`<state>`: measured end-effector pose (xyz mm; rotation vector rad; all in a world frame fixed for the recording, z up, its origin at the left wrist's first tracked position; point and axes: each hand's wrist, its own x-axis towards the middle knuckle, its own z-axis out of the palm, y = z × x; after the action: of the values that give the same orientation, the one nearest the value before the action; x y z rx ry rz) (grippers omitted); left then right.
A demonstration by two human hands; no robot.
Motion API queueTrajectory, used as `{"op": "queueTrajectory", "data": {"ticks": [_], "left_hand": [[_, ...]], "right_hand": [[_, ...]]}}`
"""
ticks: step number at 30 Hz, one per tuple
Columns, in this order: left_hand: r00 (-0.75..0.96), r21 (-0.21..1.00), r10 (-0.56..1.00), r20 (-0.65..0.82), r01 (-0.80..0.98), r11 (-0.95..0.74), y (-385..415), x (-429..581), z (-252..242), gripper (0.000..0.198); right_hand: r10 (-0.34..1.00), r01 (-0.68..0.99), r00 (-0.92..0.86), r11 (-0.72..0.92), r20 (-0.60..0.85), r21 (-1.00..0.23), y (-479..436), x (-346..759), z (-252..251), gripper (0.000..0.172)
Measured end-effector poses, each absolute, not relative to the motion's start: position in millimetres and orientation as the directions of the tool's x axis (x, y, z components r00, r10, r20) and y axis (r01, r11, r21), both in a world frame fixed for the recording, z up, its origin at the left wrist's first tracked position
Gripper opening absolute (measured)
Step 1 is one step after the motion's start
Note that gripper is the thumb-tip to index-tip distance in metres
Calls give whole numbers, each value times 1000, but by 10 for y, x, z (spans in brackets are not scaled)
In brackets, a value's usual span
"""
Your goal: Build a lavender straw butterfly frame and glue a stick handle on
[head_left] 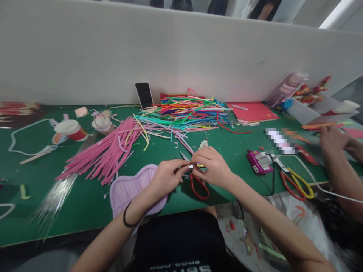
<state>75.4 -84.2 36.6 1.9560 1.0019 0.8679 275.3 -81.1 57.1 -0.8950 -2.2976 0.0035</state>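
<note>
My left hand (169, 176) and my right hand (211, 166) meet at the fingertips above the green table near its front edge. Both have their fingers pinched together; what lies between them is too small and covered to name. A bright silvery spot shows at the fingertips. Directly under the hands lies a pair of scissors with a red handle loop (200, 192), its blade tips pointing up and left. A small white, green and red piece (203, 143) shows just beyond my right knuckles. By my left wrist is a lilac quilted pad (127, 190).
Pink pipe cleaners (107, 151) and a multicoloured heap (184, 113) spread behind my hands. A phone (144, 95) leans on the wall. Left stands a lidded cup (70, 129); right lie a purple device (258, 162) and scissors (296, 185). A co-worker's hand (334, 139) works at far right.
</note>
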Motion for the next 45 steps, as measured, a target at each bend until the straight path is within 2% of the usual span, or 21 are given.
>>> {"op": "queueTrajectory", "data": {"ticks": [5,11,15,18,21,24,27,30,32,34,37,39,41,45], "left_hand": [[435,863,877,204,343,-371,-830,731,421,17],[503,933,863,50,284,-220,-814,710,458,20],[532,969,847,-1,211,-131,-818,685,468,22],[547,987,836,-56,155,-35,-815,662,477,23],[564,990,820,-94,141,17,-790,641,495,25],[561,971,828,-24,208,-113,-746,592,548,24],[524,919,849,65,301,-256,-708,432,615,33],[351,860,925,148,416,-296,-705,112,610,41],[182,817,967,177,520,-248,-737,-157,545,45],[26,807,983,182,568,-165,-800,-420,449,48],[-107,795,984,143,605,-50,-929,-725,283,51],[-126,747,982,137,664,-19,-1012,-850,161,52],[-59,668,985,161,742,-64,-1075,-922,18,54],[77,493,990,122,861,-128,-1134,-949,-284,61]], "right_hand": [[626,591,-549,759,554,-272,-843,2782,633,8],[691,562,-556,722,462,-403,-876,2823,608,7],[671,519,-546,741,501,-427,-877,2806,566,13],[578,501,-589,810,565,-306,-867,2793,581,18],[434,490,-661,868,612,-86,-839,2807,611,20],[378,522,-684,851,624,57,-812,2851,580,15],[465,601,-660,798,590,44,-850,2907,446,12],[634,691,-612,719,473,-70,-1008,2942,266,16],[725,728,-609,672,321,-134,-1162,2921,166,18],[755,742,-634,655,169,-141,-1312,2845,102,22],[757,753,-653,648,-17,-114,-1463,2654,81,23],[762,771,-636,627,-123,-111,-1507,2529,117,27],[765,791,-611,602,-202,-109,-1525,2444,179,31],[729,777,-629,600,-271,-188,-1540,2343,278,17]]}}
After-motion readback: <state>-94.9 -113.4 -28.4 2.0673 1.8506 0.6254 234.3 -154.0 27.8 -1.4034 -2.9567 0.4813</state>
